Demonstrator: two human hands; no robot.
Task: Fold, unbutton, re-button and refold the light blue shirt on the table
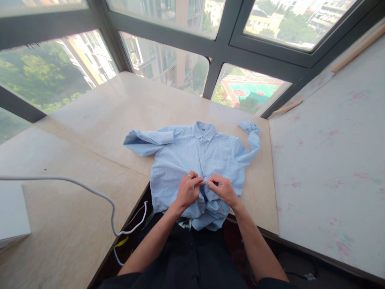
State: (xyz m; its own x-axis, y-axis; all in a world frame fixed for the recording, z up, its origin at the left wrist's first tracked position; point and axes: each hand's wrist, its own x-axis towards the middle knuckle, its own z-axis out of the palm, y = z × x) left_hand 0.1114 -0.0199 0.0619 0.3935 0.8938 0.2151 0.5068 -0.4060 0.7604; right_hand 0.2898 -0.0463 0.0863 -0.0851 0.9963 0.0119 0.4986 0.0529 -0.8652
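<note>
Head view finds the shirt (177,160) lying front-up on the ledge (120,100), its dark collar label (203,129) too small to read, left hand (190,188) and right hand (224,189) each pinching its placket (205,182).

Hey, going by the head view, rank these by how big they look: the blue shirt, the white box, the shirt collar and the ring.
1. Blue shirt
2. White box, counting only what shows; the picture's edge cuts it off
3. Shirt collar
4. Ring on the left hand
</note>
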